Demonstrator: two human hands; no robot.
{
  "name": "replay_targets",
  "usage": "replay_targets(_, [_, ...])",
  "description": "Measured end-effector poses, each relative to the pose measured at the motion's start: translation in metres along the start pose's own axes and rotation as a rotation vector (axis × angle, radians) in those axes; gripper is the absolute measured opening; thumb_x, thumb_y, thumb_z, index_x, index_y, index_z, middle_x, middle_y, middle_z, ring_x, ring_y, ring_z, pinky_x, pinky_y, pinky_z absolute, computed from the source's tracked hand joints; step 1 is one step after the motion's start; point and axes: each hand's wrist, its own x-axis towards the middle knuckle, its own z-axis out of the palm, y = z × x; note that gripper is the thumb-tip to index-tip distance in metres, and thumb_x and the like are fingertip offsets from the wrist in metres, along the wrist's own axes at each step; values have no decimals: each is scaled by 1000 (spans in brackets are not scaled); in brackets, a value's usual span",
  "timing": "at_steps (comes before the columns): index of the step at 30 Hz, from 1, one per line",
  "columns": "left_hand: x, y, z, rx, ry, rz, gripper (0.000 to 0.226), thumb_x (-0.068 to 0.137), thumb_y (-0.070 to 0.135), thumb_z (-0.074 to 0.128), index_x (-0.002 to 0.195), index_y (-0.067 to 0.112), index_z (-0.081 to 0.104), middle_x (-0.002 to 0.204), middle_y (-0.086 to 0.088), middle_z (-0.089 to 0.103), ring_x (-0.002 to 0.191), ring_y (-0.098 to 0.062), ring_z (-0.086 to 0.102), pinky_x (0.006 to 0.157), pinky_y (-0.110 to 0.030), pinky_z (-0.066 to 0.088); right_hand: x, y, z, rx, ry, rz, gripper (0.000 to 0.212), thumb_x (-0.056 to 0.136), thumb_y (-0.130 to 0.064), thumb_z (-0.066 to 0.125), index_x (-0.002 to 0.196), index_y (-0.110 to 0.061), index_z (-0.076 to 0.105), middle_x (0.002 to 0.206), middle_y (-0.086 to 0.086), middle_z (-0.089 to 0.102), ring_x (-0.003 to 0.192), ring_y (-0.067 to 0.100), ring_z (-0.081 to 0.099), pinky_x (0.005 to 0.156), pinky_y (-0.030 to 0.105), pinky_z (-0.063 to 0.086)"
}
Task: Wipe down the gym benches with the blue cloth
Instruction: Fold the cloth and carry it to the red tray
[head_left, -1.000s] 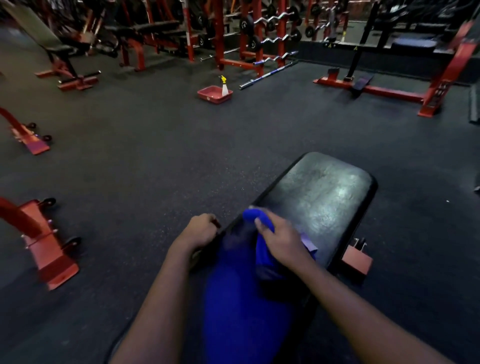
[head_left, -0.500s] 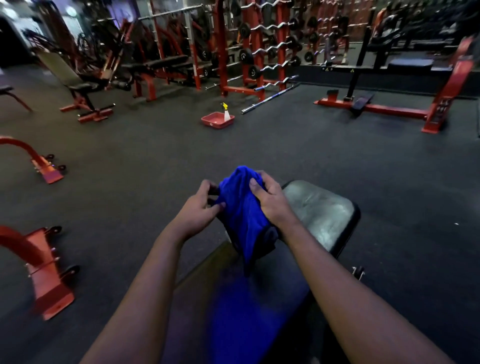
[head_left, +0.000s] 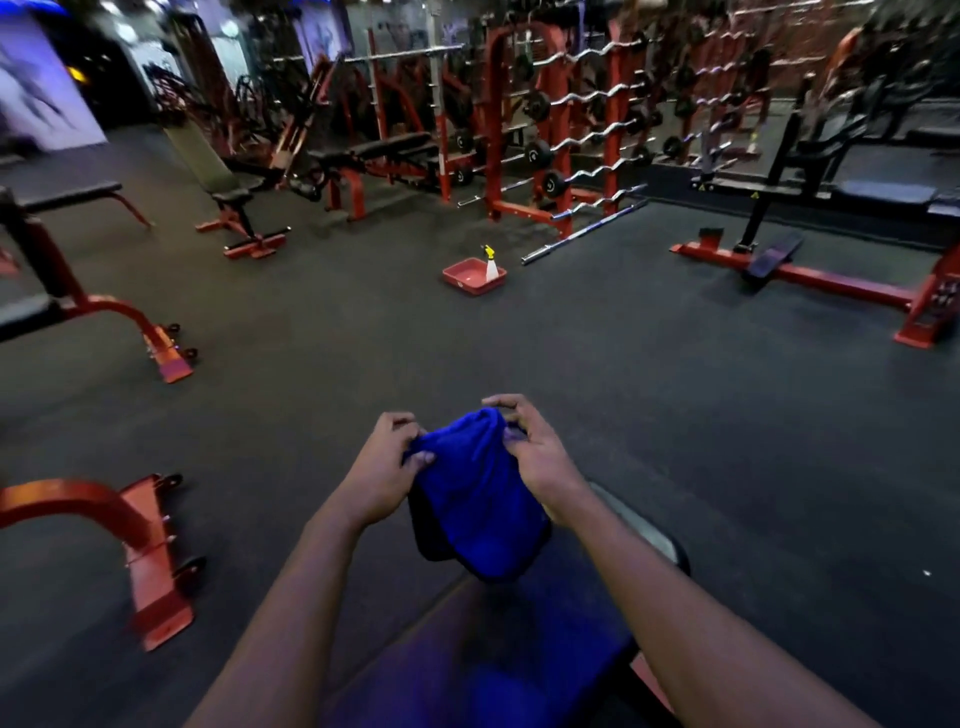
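Blue cloth (head_left: 475, 499) is held up over the near bench (head_left: 649, 530). Its top edge is pinched by the left hand (head_left: 384, 467) and gripped by the right hand (head_left: 535, 452), with the hands close together. Right-hand grip is blurred, probably a pinch. Long axis runs top to bottom, lower end hanging toward the pad. A red tray (head_left: 470, 275) with a spray bottle (head_left: 491, 265) is seen well ahead on the floor. A red bench foot (head_left: 150, 566) is seen at left.
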Motion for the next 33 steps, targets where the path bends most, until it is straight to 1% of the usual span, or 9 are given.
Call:
replay_targets(5, [13, 60, -106, 59, 38, -115, 6, 97, 15, 55, 94, 19, 59, 99, 2, 59, 92, -16, 55, 71, -22, 34, 26, -111, 8, -133, -161, -39, 24, 100, -14, 52, 112, -29, 66, 103, -16, 65, 94, 2, 59, 89, 21, 47])
replay_targets(9, [6, 88, -170, 66, 76, -186, 11, 98, 16, 55, 102, 12, 64, 101, -7, 63, 83, -17, 55, 71, -26, 40, 33, -165, 19, -275, -319, -76, 23, 88, -21, 70, 105, -33, 62, 109, -2, 65, 96, 19, 65, 84, 38, 56])
replay_targets(13, [-17, 101, -215, 87, 81, -208, 21, 94, 23, 64, 111, 11, 66, 106, -7, 64, 90, -19, 59, 76, -29, 48, 30, -196, 36, -410, -117, -220, 17, 85, -13, 72, 85, -23, 60, 90, -3, 65, 83, 13, 62, 72, 26, 52])
replay_targets(15, [-36, 107, -230, 84, 58, -222, 28, 90, 25, 70, 113, 11, 67, 106, -6, 65, 93, -21, 63, 81, -35, 54, 24, -208, 40, -436, -61, -245, 17, 85, -11, 73, 81, -20, 58, 83, -3, 66, 78, 15, 63, 70, 31, 56])
replay_targets(17, [-57, 114, -238, 42, 28, -251, 30, 86, 23, 74, 113, 10, 66, 103, -7, 67, 90, -24, 67, 78, -40, 58, 12, -217, 44, -491, -95, -239, 18, 86, -10, 71, 80, -19, 57, 80, -1, 66, 77, 15, 62, 68, 28, 54])
replay_targets(22, [-105, 131, -255, 118, -63, -230, 45, 79, 16, 80, 120, 12, 64, 105, -6, 70, 91, -19, 66, 80, -27, 53, -32, -235, 52, -544, -144, -244, 20, 92, -1, 58, 88, -20, 62, 89, 2, 62, 80, 9, 56, 66, 9, 41])
replay_targets(28, [-143, 140, -263, 211, 87, -245, 10, 90, 20, 68, 96, 13, 72, 84, 1, 67, 79, -13, 59, 64, -21, 39, -70, -260, 55, -594, -196, -275, 26, 94, -2, 55, 86, -24, 67, 91, -3, 58, 83, 4, 54, 68, 7, 37])
replay_targets(30, [-150, 148, -262, 226, 103, -247, 16, 95, 24, 62, 81, 17, 63, 76, 4, 57, 74, -13, 53, 58, -23, 35, -80, -267, 52, -574, -191, -250, 20, 93, -5, 58, 86, -21, 68, 93, -3, 62, 85, 8, 57, 69, 12, 40])
replay_targets(33, [-155, 162, -256, 228, 146, -219, 27, 99, 27, 54, 74, 19, 49, 81, 4, 44, 79, -14, 46, 66, -27, 32, -93, -272, 42, -489, -217, -141, 3, 87, -21, 71, 89, -21, 69, 94, -5, 68, 89, 8, 61, 70, 16, 47])
